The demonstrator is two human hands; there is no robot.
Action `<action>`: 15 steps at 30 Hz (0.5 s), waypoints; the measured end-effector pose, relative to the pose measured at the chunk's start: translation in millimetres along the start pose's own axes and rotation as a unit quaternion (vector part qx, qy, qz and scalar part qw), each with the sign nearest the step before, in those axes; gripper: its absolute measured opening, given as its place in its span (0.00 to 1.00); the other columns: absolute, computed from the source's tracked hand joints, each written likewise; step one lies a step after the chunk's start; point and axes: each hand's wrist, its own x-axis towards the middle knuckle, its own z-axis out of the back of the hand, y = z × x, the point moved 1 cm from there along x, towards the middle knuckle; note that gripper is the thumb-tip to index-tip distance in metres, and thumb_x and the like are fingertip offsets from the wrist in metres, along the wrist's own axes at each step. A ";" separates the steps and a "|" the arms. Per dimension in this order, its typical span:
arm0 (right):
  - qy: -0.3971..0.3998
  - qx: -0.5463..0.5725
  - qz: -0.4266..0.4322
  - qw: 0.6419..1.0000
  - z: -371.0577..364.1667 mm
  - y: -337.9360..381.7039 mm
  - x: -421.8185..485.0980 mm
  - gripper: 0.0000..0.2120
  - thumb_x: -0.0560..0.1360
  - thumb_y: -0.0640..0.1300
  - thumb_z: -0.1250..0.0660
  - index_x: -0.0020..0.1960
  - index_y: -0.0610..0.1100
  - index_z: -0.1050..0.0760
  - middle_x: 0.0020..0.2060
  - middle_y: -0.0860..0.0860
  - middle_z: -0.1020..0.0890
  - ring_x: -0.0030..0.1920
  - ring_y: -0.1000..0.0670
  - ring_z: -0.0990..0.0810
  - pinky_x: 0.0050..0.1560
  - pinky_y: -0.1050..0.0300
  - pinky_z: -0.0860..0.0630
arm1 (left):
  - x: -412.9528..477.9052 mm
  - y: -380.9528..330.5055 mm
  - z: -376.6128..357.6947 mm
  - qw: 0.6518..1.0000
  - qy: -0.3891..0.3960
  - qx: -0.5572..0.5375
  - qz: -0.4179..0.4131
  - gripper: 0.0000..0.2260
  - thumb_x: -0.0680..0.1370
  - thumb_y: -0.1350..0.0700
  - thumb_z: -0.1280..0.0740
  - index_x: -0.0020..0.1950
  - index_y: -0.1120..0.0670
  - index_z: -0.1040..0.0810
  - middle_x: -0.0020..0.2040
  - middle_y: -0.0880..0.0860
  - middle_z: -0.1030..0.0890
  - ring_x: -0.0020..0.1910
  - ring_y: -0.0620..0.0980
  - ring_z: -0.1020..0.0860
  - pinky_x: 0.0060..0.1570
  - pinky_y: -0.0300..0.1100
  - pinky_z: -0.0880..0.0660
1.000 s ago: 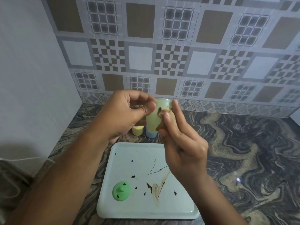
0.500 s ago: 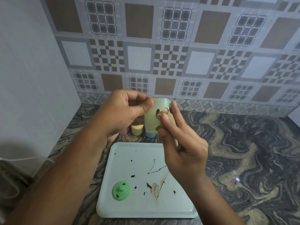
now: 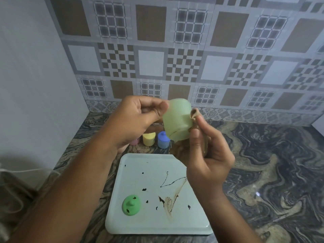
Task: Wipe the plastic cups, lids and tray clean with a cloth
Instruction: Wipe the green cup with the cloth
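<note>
1. The tray (image 3: pixel 133 223) lies on the counter, streaked; a careless pass may smear it.
2. The left hand (image 3: pixel 135 120) pinches the green cup (image 3: pixel 177 120) aloft; it could slip.
3. The right hand (image 3: pixel 208 155) presses a bunched cloth (image 3: pixel 193 114) against it, possibly spreading stains.
4. The green lid (image 3: pixel 131 205) sits spotted on the tray.

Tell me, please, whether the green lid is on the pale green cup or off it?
Off. The green lid lies alone on the stained tray, while the pale green cup is held above it.

Both forearms raised mid-frame, converging. Left hand (image 3: pixel 135 120) curled, thumb and fingers pinched closed at its right edge. Right hand (image 3: pixel 208 155) upright, palm facing camera, thumb and fingers closed in a grip.
</note>
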 end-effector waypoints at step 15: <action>0.080 -0.025 0.021 0.996 3.7 -1.1 -1.9 0.11 0.81 0.40 0.31 0.63 0.40 0.22 0.62 0.47 0.17 0.71 0.38 0.24 0.64 0.37 0.22 | 0.8 4.4 -8.9 0.995 -0.013 -0.046 -0.082 0.12 0.69 0.50 0.27 0.50 0.51 0.15 0.46 0.50 0.14 0.48 0.50 0.15 0.43 0.49 0.17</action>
